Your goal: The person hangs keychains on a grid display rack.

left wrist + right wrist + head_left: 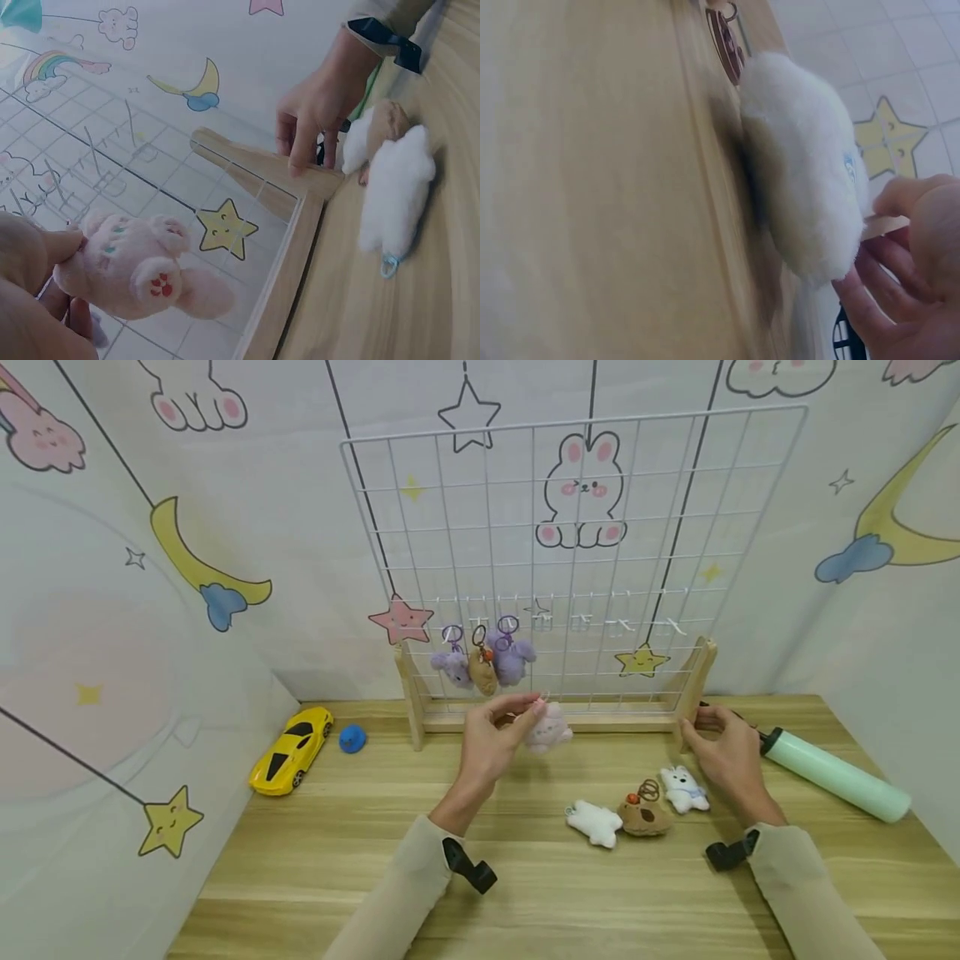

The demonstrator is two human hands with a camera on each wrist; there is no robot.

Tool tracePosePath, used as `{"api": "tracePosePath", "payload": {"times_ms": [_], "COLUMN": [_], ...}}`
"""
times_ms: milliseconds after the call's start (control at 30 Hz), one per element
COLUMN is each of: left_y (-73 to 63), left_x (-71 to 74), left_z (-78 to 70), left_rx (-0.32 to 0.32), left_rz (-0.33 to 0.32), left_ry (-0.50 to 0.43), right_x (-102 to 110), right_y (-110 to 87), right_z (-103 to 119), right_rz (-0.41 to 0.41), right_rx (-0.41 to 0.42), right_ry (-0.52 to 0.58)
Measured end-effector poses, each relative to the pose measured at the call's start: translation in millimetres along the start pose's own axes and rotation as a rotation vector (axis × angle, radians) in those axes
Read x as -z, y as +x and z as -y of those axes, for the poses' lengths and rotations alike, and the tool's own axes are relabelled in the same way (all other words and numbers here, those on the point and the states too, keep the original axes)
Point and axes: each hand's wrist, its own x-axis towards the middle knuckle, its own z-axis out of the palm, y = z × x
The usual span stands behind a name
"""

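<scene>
My left hand [491, 739] pinches a small pink plush keychain [551, 731] near its top, in front of the rack's wooden base. The left wrist view shows the plush [127, 262] with its red-marked paw outward. On the other side, my right hand [727, 752] grips the wooden end support [694, 689] of the white wire grid rack [573, 422], thumb and fingers on either side. Two purple plush keychains [513, 662] and a tan one [482, 675] hang from hooks at the grid's left. Hooks [621, 625] farther right hold nothing.
Between my forearms lie a white plush [595, 823], a brown plush [647, 818] and a white plush dog [684, 789] with a blue scarf. A mint-green cylinder [840, 774] lies right of my right hand. A yellow toy car [292, 752] and blue ball-like toy [352, 739] stand left.
</scene>
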Motion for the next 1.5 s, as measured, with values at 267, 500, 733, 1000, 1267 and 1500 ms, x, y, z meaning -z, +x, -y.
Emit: {"api": "tracePosePath", "payload": {"times_ms": [267, 500, 733, 1000, 1267, 1500], "left_y": [8.0, 13.1, 21.6, 29.9, 40.6, 46.4], "left_x": [-13.3, -28.8, -39.6, -52.7, -58.8, -57.5], "left_z": [-19.8, -37.6, -47.8, -52.7, -47.4, -42.5], "left_rx": [-0.055, -0.058, -0.026, 0.016, 0.050, 0.035], "left_rz": [-0.101, -0.089, -0.083, -0.152, -0.233, -0.268], "left_ry": [-0.149, -0.273, -0.474, -0.602, -0.708, -0.697], "right_x": [-1, -1, -2, -3, -4, -3], "right_y": [-2.1, -2.0, -2.6, -2.0, -0.8, 0.1], "right_z": [-4, -6, -7, -7, -6, -5], "right_rz": [-0.017, -0.016, -0.021, -0.030, -0.036, -0.040], "right_rx": [0.009, 0.009, 0.025, 0.045, 0.054, 0.055], "right_ry": [-0.015, -0.016, -0.011, -0.009, -0.005, -0.005]}}
